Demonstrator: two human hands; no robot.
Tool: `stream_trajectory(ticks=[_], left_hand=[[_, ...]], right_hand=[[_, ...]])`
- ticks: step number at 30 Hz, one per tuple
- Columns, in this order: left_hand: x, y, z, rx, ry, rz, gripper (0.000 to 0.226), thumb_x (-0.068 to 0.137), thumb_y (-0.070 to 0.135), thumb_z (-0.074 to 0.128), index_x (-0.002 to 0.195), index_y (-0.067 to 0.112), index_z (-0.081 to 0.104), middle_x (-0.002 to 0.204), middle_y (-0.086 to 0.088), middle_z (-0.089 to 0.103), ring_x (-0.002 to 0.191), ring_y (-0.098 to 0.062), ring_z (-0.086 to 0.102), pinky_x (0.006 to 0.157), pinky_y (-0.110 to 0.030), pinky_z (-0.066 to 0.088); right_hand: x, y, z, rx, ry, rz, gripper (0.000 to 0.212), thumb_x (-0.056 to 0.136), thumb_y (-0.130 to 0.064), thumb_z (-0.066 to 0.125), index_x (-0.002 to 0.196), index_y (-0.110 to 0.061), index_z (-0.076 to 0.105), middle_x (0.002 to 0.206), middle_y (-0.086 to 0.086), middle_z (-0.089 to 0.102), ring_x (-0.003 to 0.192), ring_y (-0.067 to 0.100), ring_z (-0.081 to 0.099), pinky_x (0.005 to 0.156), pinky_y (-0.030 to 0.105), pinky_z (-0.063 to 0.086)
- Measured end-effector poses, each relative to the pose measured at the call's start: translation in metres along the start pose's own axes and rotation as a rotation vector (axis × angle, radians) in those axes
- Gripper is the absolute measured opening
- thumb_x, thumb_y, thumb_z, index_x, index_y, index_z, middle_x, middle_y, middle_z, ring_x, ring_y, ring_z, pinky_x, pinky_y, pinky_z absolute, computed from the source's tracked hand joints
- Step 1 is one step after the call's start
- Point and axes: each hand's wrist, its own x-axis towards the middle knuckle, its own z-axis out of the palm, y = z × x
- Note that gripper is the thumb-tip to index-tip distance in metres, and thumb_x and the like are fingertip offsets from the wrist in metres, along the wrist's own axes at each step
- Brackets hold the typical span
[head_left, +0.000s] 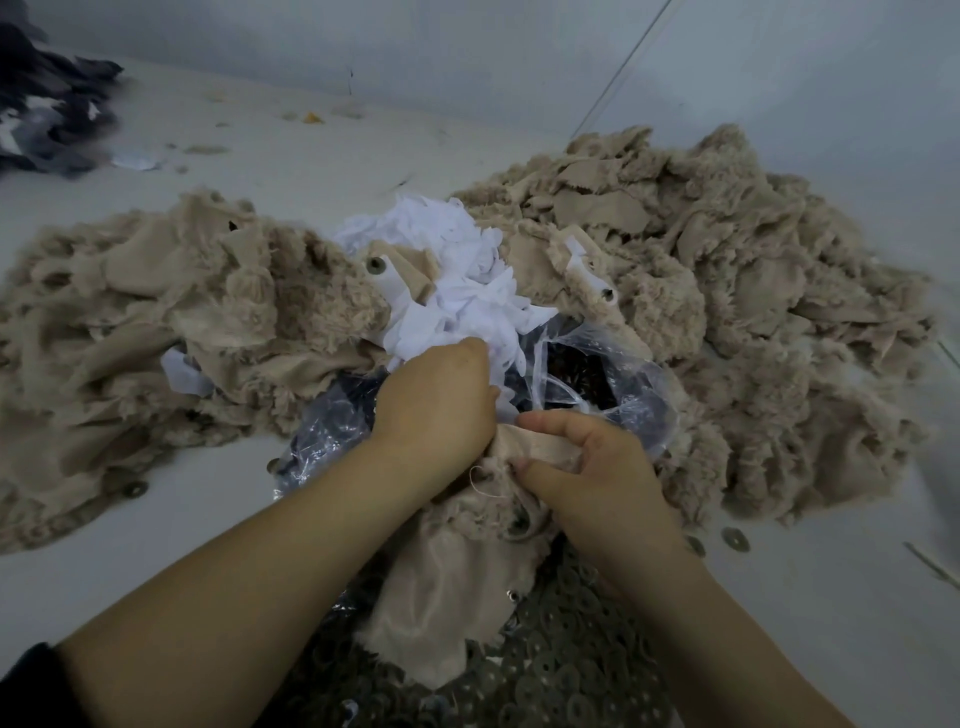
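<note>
A beige furry fabric piece lies in front of me over a heap of grey metal washers. My right hand pinches its top edge between thumb and fingers. My left hand is curled at that same edge, beside a heap of white fabric scraps; its fingertips are hidden. A clear plastic bag holding dark small parts lies open just beyond both hands.
Large piles of beige furry pieces lie on the left and on the right of the white table. Dark cloth sits at the far left corner. Loose washers lie at the right.
</note>
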Motion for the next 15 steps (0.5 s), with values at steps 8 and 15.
stream_trajectory(ticks=[8,15], left_hand=[[-0.001,-0.003,-0.004,-0.183,0.037,0.176,0.042,0.087,0.007,0.059,0.127,0.020,0.053,0.106,-0.002,0.057,0.089,-0.028,0.058,0.071,-0.046,0.052],[0.015,0.008,-0.015,0.326,-0.120,0.305,0.033,0.089,0.012,0.054,0.119,0.023,0.062,0.090,0.002,0.033,0.063,-0.019,0.034,0.048,-0.028,0.017]], right_hand=[[-0.004,-0.007,0.000,-0.010,-0.007,-0.005,0.048,0.086,-0.005,0.072,0.123,-0.034,0.063,0.088,-0.011,0.075,0.084,0.051,0.066,0.068,0.061,0.057],[-0.006,-0.010,0.003,-0.029,0.014,0.018,0.044,0.084,-0.007,0.074,0.108,-0.042,0.062,0.086,-0.003,0.075,0.088,0.046,0.067,0.071,0.060,0.057]])
